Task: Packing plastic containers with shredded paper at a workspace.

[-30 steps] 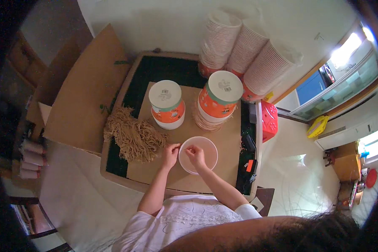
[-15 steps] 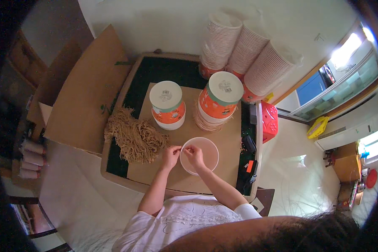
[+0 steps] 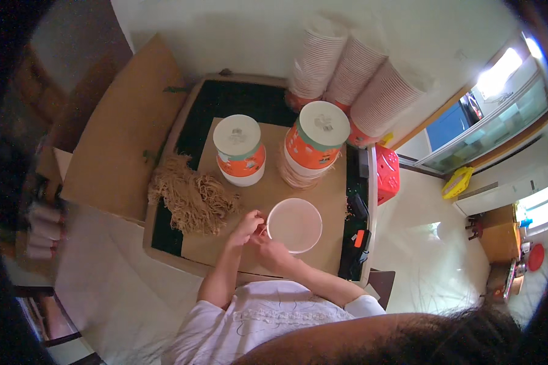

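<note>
An open white paper tub [image 3: 302,224] stands on the cardboard sheet in front of me, its mouth facing up. My left hand [image 3: 248,227] is at the left of its rim, fingers pinched together. Just below, my right hand [image 3: 275,252] is closed beside the tub's outer wall, its fingertips close to the left ones. What lies between my fingers is too small to make out. To the left of my hands lies a loose heap of tan twine strands [image 3: 195,198]. Farther back, two upside-down orange-and-white tubs stand, the left tub [image 3: 242,163] and the right tub [image 3: 313,155].
Tall wrapped stacks of paper tubs [image 3: 380,91] lean against the wall at the back right. A cardboard flap [image 3: 125,134] rises at the left table edge. Black tools [image 3: 358,210] lie along the right edge, with a red stool [image 3: 387,173] beyond.
My right hand has moved from over the tub's mouth to outside its left rim, down and left. Both hands now meet beside the tub.
</note>
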`<action>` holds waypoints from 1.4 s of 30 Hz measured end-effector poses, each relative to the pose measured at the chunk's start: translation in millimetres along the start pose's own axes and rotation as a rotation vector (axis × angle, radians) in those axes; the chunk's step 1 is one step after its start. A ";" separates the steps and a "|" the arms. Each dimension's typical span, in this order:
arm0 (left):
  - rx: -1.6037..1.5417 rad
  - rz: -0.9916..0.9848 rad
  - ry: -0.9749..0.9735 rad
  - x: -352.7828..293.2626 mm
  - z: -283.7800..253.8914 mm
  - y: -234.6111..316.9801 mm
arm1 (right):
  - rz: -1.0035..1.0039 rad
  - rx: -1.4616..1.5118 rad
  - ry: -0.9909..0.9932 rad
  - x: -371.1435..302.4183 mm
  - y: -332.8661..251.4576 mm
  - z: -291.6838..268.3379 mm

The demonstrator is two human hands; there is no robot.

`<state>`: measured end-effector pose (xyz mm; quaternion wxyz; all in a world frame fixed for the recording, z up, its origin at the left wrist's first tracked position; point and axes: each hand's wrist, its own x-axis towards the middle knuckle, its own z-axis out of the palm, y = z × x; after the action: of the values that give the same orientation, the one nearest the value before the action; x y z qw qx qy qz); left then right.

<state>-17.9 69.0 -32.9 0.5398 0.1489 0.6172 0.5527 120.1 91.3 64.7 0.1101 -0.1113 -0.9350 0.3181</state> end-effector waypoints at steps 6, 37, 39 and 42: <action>-0.413 0.296 -0.567 -14.0 -4.4 2.0 | 0.071 -0.131 -0.139 36.1 12.4 -17.1; -0.130 0.058 -0.303 -18.1 43.6 8.0 | 0.588 0.454 -0.025 4.7 119.2 -27.3; -0.090 0.047 -0.369 -27.5 42.3 20.0 | 0.593 0.509 -0.001 0.6 123.0 -26.2; 0.013 0.239 -0.355 -27.5 37.4 17.6 | 0.558 0.558 0.024 -0.8 122.9 -23.8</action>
<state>16.1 73.1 2.9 0.5696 0.3193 0.4940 0.5741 144.5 199.6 6.8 0.0565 -0.3309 -0.7450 0.5764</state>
